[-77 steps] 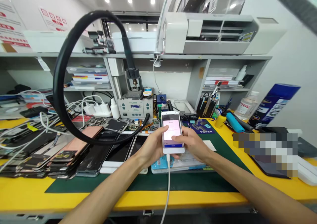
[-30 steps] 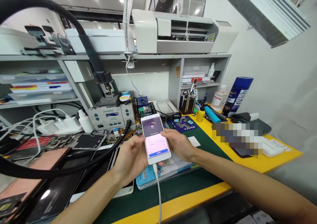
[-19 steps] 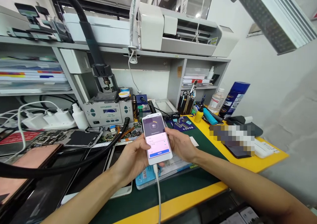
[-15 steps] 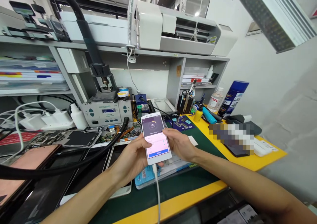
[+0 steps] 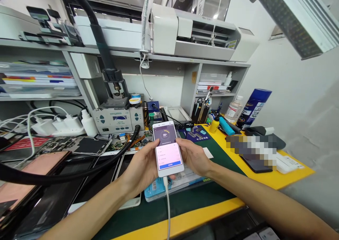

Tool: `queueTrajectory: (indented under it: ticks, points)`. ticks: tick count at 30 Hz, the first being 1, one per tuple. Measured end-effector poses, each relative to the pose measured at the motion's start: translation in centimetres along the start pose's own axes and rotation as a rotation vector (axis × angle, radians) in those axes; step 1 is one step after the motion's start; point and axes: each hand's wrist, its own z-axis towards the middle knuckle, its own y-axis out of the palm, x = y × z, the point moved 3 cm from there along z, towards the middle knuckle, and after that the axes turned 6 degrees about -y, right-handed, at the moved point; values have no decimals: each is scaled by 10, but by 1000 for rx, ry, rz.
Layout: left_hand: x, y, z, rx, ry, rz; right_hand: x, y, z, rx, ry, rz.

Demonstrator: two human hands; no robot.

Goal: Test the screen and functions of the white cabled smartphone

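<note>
A white smartphone (image 5: 168,151) with a lit screen is held upright between both hands, tilted back toward me. Its screen shows a dial reading 20 on a dark band, a white list and a blue button. My left hand (image 5: 145,162) closes around the left edge, thumb by the screen's side. My right hand (image 5: 195,158) grips the right edge, its thumb beside the screen. A white charging cable (image 5: 167,201) is plugged into the phone's bottom and hangs toward me. Below the phone lies a clear plastic case with blue contents (image 5: 156,189).
A hot-air rework station (image 5: 119,121) stands behind, its black hose (image 5: 66,178) curving across the left. Phone parts and a copper-coloured panel (image 5: 39,176) lie at left. On the right are a yellow bottle (image 5: 214,124), a blue spray can (image 5: 253,107) and a dark phone (image 5: 258,164).
The dial on the phone has gone from 15 to 20, and the list below it has changed. My left thumb has moved from over the screen up to its left edge.
</note>
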Motion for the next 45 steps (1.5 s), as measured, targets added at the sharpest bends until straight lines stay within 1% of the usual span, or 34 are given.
queueTrajectory:
  ticks: [6, 10, 17, 22, 27, 32, 34, 39, 45]
  points:
    - [-1, -4, 1, -97, 9, -48, 0, 1, 0, -18, -19, -9]
    - [-2, -8, 2, -78, 18, -44, 3, 0, 0, -42, -30, 11]
    - [-3, -2, -1, -46, 68, 29, 1, 3, -2, -39, -59, 26]
    - [-5, -1, -1, -45, 75, 50, 1, 5, -2, -46, -67, 16]
    - [-5, -2, -2, 10, 75, 84, 2, 4, -1, -42, -67, 3]
    - [-4, -3, -2, -68, 73, -2, 0, 6, -1, -72, -82, 16]
    - [-4, -4, 0, -81, 73, -20, 0, 6, -1, -73, -78, 23]
    - [-4, -6, 1, -74, 74, -37, 1, 5, -1, -63, -71, 13]
    - [-4, -5, -1, -65, 74, -31, 0, 6, -1, -40, -69, 19]
